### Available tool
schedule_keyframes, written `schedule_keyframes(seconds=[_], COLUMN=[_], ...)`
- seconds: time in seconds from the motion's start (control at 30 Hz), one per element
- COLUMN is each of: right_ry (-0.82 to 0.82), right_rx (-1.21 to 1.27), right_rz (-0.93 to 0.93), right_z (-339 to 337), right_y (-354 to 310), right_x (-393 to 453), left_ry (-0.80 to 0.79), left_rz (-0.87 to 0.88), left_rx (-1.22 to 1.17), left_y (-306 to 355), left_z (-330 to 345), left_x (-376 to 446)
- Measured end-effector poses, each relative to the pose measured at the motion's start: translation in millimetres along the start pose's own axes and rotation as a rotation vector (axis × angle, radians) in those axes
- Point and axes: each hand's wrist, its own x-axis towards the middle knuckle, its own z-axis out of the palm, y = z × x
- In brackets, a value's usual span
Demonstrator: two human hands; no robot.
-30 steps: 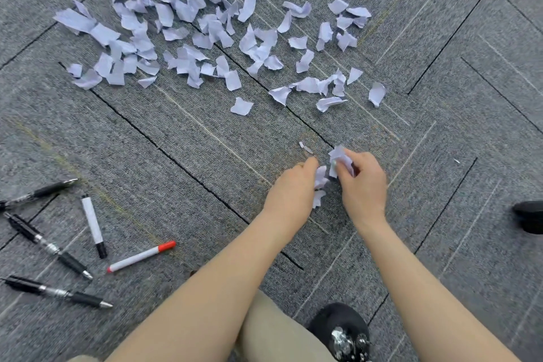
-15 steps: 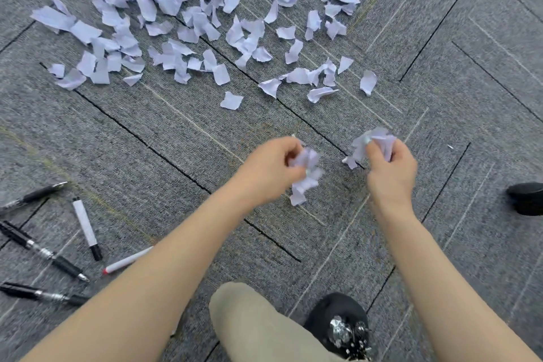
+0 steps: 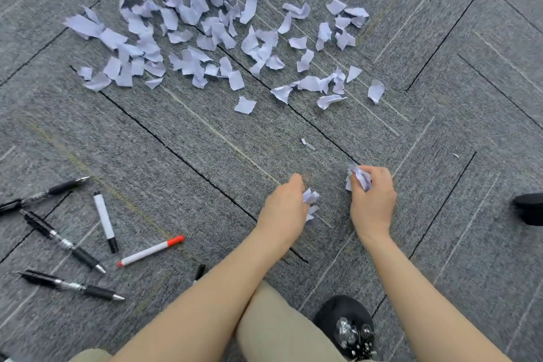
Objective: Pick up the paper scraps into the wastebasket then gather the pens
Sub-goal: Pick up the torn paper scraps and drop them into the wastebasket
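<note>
Head view, the only one: both hands have dropped back toward the carpet (image 3: 440, 97) since half a second ago, each with fingers curled round a small wad — left hand (image 3: 286, 211) grips scraps at its fingertips, right hand (image 3: 371, 203) pinches a crumpled bunch. The main spread of paper scraps (image 3: 205, 38) lies well ahead, untouched. The pens (image 3: 63, 241) lie scattered at far left. No wastebasket in frame — collection looks early, most scraps remaining.
</note>
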Motion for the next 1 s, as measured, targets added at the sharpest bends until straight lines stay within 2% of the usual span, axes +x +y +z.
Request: schedule_keyframes(seconds=[0.1,0.17,0.3,0.43,0.53,0.6,0.7,0.8,0.87,0.93,1.0], right_ry=[-0.025,-0.09,-0.359,-0.62,-0.685,-0.672,-0.678,-0.551,-0.497,-0.521,-0.565], right_rx=[0.053,0.222,0.517,0.74,0.828,0.853,0.703,0.34,0.131,-0.048,-0.185], right_rz=[0.04,0.066,-0.011,-0.33,-0.667,-0.827,-0.981,-1.214,-1.283,-1.293,-1.271], right_z=[0,2,16,30,23,17,32,63,83,95,99], right_y=[-13,-39,-135,-267,-373,-432,-496,-530,-540,-543,-538], right_x=[-1,-8,-23,-51,-92,-122,-158,-187,-199,-204,-202], left_ry=[0.025,0.071,0.265,0.62,0.853,1.017,1.177,1.164,1.074,0.895,0.649], left_rz=[-0.061,-0.085,-0.018,0.19,0.256,0.182,-0.073,-0.305,-0.382,-0.503,-0.626], left_rx=[-0.126,-0.156,-0.241,-0.109,0.005,0.094,0.177,0.054,0.053,0.162,0.304], left_y=[-13,-26,-38,-26,-21,-30,-59,-98,-127,-150,-166], left_z=[-18,-46,-140,-258,-344,-393,-438,-457,-459,-454,-448], left_x=[3,4,-9,-53,-110,-156,-216,-241,-243,-243,-244])
